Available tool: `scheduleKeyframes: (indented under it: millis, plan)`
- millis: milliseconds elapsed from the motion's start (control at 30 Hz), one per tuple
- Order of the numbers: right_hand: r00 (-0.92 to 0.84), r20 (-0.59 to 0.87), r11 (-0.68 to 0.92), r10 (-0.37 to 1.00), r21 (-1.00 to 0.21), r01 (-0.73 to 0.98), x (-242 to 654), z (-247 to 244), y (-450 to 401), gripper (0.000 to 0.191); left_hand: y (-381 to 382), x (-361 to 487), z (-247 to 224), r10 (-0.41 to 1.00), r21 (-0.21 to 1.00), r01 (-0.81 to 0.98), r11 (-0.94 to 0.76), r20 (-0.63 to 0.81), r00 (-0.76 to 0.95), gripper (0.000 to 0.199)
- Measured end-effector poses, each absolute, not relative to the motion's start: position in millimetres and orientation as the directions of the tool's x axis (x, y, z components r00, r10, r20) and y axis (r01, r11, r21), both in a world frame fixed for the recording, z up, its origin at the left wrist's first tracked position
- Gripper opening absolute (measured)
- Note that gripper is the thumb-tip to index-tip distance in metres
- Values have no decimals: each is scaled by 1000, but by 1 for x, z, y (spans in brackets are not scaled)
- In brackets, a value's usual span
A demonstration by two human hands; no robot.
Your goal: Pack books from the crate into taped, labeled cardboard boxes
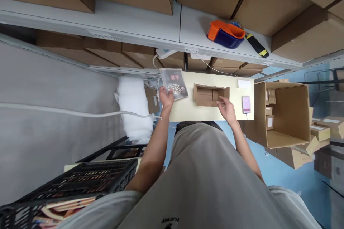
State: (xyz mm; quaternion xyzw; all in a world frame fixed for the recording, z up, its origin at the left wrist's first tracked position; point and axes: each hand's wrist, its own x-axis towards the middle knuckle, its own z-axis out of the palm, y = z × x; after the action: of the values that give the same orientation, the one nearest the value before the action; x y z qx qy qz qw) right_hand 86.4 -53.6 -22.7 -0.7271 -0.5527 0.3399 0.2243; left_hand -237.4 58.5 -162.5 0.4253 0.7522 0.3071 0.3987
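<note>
My left hand (166, 98) grips a flat, dark printed packet (176, 83) by its lower left edge, with the thumb on top. The packet has a shiny clear cover, reddish lettering and pale shapes; whether it is a book or a bag I cannot tell. It is tilted above the left end of the pale yellow table (185, 112). To its right stands an open brown cardboard box (199, 94) with nothing visible inside. My right hand (227, 109) is closed at the box's near right corner, fingers over the wall.
A phone (245, 104) and white paper (244, 84) lie on the table's right. A large open carton (288, 114) holding small boxes stands beyond. White wrap (134, 107) hangs left. An orange-and-blue tape dispenser (227, 35) and a cutter knife (257, 45) sit on the shelf above.
</note>
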Motion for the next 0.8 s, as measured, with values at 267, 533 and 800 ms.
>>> scheduleKeyframes:
  millis: [267, 533, 800]
  plan:
    - [-96, -194, -157, 976, -940, 302, 38, -23, 0, 80, -28, -231, -100, 846, 941, -40, 335, -319, -427, 41]
    - [-149, -183, -164, 972, -978, 131, 48, -14, -13, 84, -63, -170, -44, 876, 943, -182, 280, -329, -354, 65]
    - [-61, -324, -316, 944, -942, 113, 83, -29, -12, 99, -59, -123, -31, 904, 926, -214, 310, -357, -236, 73]
